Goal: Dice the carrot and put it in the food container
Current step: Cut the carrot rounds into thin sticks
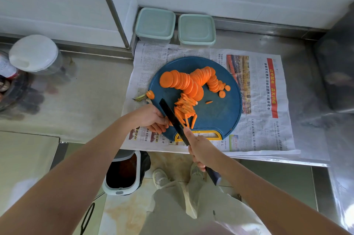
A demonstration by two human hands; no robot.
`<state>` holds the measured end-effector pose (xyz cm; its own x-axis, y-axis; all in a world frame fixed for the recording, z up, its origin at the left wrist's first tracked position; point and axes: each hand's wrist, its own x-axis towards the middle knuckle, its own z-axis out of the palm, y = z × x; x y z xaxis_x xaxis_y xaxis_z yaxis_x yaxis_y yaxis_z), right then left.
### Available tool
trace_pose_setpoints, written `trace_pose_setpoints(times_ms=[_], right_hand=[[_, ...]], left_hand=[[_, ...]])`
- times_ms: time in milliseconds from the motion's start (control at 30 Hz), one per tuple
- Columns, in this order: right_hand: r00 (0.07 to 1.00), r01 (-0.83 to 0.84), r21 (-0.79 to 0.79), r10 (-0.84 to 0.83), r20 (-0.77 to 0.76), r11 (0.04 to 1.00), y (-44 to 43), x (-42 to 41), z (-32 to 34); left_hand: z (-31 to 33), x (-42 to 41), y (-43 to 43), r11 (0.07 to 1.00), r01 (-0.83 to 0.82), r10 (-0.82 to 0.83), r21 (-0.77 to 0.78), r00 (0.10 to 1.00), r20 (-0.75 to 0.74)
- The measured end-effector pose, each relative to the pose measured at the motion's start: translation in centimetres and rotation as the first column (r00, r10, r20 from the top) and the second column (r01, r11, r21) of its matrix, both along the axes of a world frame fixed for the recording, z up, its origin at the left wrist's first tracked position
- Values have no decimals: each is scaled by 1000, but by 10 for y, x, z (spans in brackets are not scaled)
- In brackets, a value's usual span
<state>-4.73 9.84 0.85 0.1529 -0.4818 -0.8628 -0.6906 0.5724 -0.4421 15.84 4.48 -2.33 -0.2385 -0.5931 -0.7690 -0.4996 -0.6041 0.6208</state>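
- While our right hand (199, 150) wraps shut around the dark knife (173, 118) handle at lower centre, the blade slants up-left over the round blue cutting board (226, 112).
- Our left hand (153, 118), fingers curled, presses carrot pieces just left of the blade.
- Carrot sticks (184, 108) lie beside the blade; carrot slices (183, 80) fan across the board's upper half.
- Two lidded food containers (155, 25) sit at upper centre, behind the newspaper (266, 123).

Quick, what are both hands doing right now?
Left hand: curled over carrot pieces on the cutting board, pinning them.
Right hand: closed around the knife handle.
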Motion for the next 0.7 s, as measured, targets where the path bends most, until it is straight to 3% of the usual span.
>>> trace_pose_setpoints(times_ms=[200,333,400,467,533,633,700], right_hand=[[999,20,95,-15,-53,995,3,9,-2],[999,-40,-86,38,-21,996,8,11,2],[993,25,-127,-39,-115,992,11,17,0],[986,-86,-208,54,-159,974,15,25,3],[983,-116,-216,82,-164,969,15,27,-6],[994,38,-147,-53,-96,988,12,21,-5],[998,34,-145,-42,-50,989,12,13,-14]], left_hand=[[2,-1,0,1000,12,-12,-19,1000,15],[2,0,1,999,30,-29,-22,999,19],[4,-1,3,999,34,-33,-32,999,24],[4,-1,3,998,33,-31,-48,999,32],[2,-1,5,998,16,-15,-52,999,31],[0,-2,9,998,-31,32,-53,999,6],[0,-2,12,996,-63,62,-61,998,-11]])
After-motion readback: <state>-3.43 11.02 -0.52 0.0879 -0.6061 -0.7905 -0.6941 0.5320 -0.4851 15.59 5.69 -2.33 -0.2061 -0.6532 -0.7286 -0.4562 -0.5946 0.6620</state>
